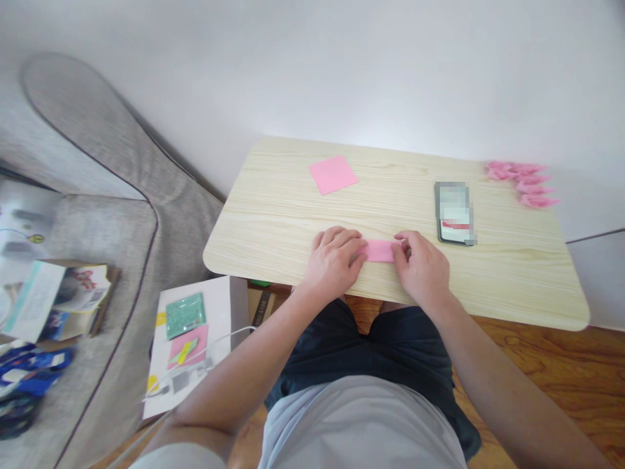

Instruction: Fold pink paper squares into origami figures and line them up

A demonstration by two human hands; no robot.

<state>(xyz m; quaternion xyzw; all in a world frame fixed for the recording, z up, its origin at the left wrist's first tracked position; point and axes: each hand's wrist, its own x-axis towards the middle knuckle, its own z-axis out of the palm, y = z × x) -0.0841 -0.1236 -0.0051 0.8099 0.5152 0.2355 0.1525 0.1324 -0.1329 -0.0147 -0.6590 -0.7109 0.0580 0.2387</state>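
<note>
A folded strip of pink paper [379,251] lies near the front edge of the light wooden table [512,273]. My left hand [333,259] presses its left end with curled fingers. My right hand [420,266] pinches its right end. A flat pink square sheet [333,174] lies further back on the table, left of centre. Several folded pink paper pieces [525,182] sit in a cluster at the far right corner.
A phone [454,213] lies face up to the right of my hands. A grey sofa [112,215] with books and papers stands at the left. A white box [188,339] with coloured paper and a cable sits on the floor beside my left arm.
</note>
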